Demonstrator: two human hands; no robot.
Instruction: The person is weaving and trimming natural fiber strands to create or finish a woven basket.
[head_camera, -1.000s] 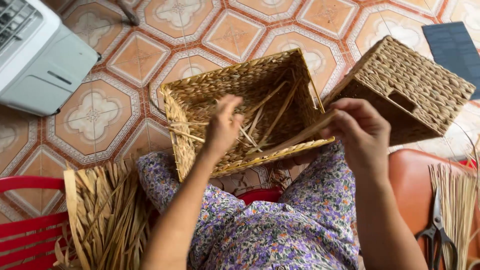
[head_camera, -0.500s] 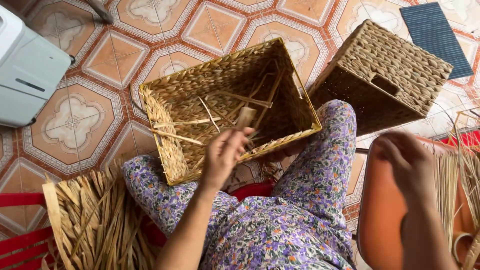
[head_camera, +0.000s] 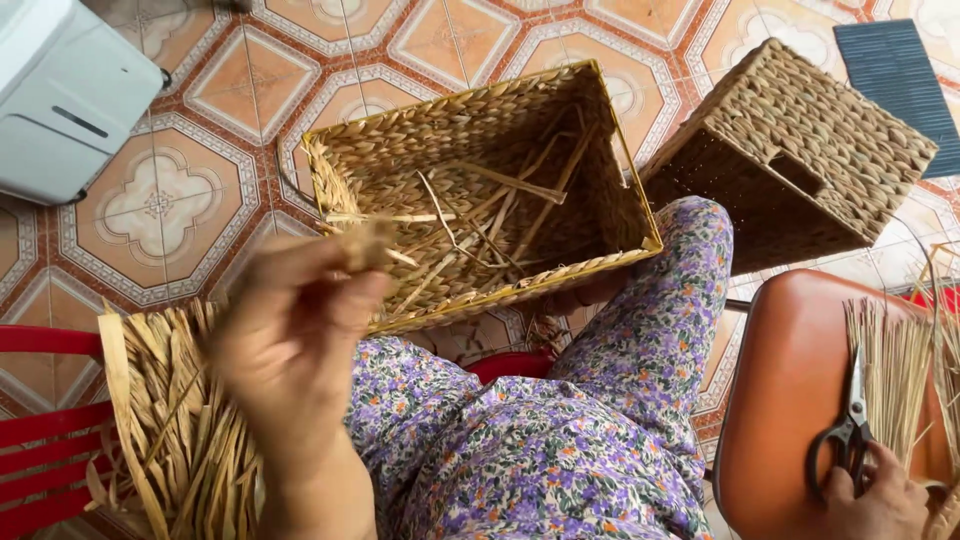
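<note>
A: What is the left hand (head_camera: 290, 340) doing?
B: It is raised and blurred, fingers curled together, pinching a short bit of dry straw (head_camera: 365, 243) at the fingertips. The bit is in the air just before the near left corner of the open basket (head_camera: 600, 215).
A: And that basket?
B: It leans against the person's knees in flowered cloth, its mouth facing the camera, its far side over the tiled floor (head_camera: 160, 205). Loose strands (head_camera: 480, 215) lie crossed inside it.
A: The right hand (head_camera: 880, 500)?
B: Low at the right corner of the view, resting on the near edge of an orange stool (head_camera: 780, 400). Its fingers touch the black handles of the scissors (head_camera: 850, 430); whether they grip them I cannot tell. Thin reeds (head_camera: 890, 370) lie along the stool beside the blades.
A: What else is around?
B: A heap of flat dry leaves (head_camera: 170, 430) sits on a red chair (head_camera: 45, 430) at the left. A second woven basket (head_camera: 800, 150) lies tipped on the floor to the right, a white machine (head_camera: 60, 100) stands at the far left, and a dark mat (head_camera: 895, 65) lies at the far right.
</note>
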